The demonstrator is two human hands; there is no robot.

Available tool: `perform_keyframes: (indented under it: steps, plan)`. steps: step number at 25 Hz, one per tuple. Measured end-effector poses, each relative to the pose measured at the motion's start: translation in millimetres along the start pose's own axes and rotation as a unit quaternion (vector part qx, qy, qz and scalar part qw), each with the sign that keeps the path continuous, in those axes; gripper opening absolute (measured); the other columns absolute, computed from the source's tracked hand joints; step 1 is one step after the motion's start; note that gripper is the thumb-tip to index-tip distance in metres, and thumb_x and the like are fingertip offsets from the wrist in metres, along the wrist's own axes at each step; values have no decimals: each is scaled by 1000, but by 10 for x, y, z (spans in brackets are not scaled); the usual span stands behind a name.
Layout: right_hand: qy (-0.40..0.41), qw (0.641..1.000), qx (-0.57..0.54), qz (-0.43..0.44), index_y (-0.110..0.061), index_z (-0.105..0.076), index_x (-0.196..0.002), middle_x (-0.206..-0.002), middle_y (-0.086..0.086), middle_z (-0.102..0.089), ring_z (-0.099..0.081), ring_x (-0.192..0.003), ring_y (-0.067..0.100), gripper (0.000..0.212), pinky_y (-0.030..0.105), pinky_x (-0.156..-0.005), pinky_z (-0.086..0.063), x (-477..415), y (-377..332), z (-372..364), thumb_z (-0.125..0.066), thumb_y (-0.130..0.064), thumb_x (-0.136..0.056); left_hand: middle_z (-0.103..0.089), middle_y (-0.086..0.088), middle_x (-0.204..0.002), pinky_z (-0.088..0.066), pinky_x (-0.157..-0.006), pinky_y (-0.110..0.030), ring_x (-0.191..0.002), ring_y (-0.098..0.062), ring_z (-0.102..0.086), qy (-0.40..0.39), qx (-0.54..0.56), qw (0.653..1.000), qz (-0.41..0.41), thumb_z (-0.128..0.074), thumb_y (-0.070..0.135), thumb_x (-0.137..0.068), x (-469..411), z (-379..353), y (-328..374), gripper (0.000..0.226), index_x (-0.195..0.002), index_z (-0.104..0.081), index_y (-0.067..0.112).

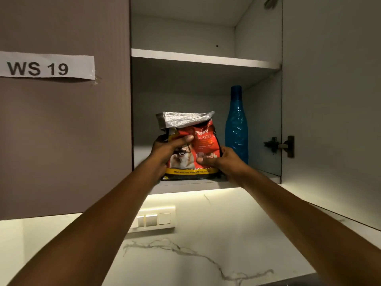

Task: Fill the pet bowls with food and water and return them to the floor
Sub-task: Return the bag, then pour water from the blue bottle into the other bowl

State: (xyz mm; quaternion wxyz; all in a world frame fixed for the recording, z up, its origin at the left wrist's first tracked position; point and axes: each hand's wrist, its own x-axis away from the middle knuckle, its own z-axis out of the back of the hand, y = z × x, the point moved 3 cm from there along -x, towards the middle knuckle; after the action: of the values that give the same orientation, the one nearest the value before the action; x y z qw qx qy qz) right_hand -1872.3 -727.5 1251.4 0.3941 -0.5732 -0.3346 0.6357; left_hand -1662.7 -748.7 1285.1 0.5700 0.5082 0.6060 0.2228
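Note:
A red and yellow puppy food bag [203, 141] with its silver top folded open stands on the lower shelf [195, 185] of an open wall cupboard. My left hand [167, 150] grips the bag's left side, thumb across the front. On the bag's lower right side, my right hand [223, 162] holds it. A tall blue plastic water bottle [236, 126] stands upright just right of the bag, deeper on the same shelf. No pet bowls are in view.
The upper shelf [206, 58] holds nothing visible. The cupboard's open door [329, 100] stands at the right with a hinge [280, 145]. A closed door [61, 120] labelled WS 19 is at the left. Below are a switch panel [154, 219] and a marble wall.

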Motion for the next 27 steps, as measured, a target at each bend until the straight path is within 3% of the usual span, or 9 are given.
perform_keyframes:
  steps: [3,6,8,10,12,15,17,23,27]
  plan:
    - [22,999,29,-15,-12,-69,-133,-116,11,-85,-85,-97,29,50,40,-73,-70,-60,-20,-55,-91,-14,-88,-83,-16,-117,-63,-98,-55,-109,-38,-80,15,-18,1000,11,-95,14,-77,-62,20,-33,53,-126,-76,7]
    - [78,988,134,26,-10,-65,-141,-132,10,-78,-80,-109,24,59,44,-95,-67,33,-51,-87,-91,-19,-89,-82,-20,-114,-67,-84,-52,-102,-41,-81,37,-39,999,7,-96,19,-77,-13,35,-64,53,-124,-75,3]
    - [173,960,196,103,-15,-62,-144,-139,4,-72,-70,-118,17,62,42,-102,-62,157,-84,-3,-90,-24,-90,-82,-21,-112,-68,-83,-52,-97,-40,-82,47,-76,996,4,-96,24,-77,38,42,-77,54,-122,-75,2]
    - [312,905,219,188,-20,-59,-148,-148,3,-63,-60,-130,16,65,36,-105,-56,257,-162,223,-88,-25,-90,-81,-20,-119,-65,-92,-54,-101,-37,-80,65,-83,994,-4,-94,21,-80,94,38,-97,61,-132,-68,5]
    - [399,870,221,186,-22,-51,-153,-156,6,-53,-54,-139,22,78,35,-106,-51,234,-219,505,-90,-31,-86,-76,-16,-128,-63,-97,-56,-109,-36,-78,97,-65,993,-8,-93,15,-81,172,38,-108,73,-144,-57,9]
    - [353,920,157,59,-15,-39,-164,-162,13,-52,-55,-145,34,97,39,-106,-51,41,-165,753,-92,-37,-85,-70,-13,-137,-61,-102,-54,-118,-35,-73,150,-82,984,-42,-90,4,-83,277,34,-120,74,-147,-54,9]
    - [293,945,145,17,-13,-47,-158,-152,12,-63,-65,-135,34,89,33,-95,-51,-54,-72,803,-93,-36,-85,-68,-13,-138,-60,-103,-57,-121,-36,-71,180,-100,977,-55,-87,0,-84,341,22,-128,65,-142,-58,9]
    - [264,949,171,31,-10,-58,-145,-143,11,-70,-68,-129,32,73,33,-90,-53,-24,-73,843,-94,-30,-84,-70,-8,-126,-61,-98,-56,-113,-32,-71,245,-166,945,-138,-89,13,-84,666,-196,-19,42,-117,-64,17]
    - [284,941,161,85,-10,-61,-142,-136,6,-72,-71,-121,25,72,30,-91,-57,310,-213,738,-96,-29,-82,-75,-10,-118,-63,-93,-58,-109,-33,-75,165,-162,962,-143,-86,17,-90,846,-517,92,27,-110,-68,15]
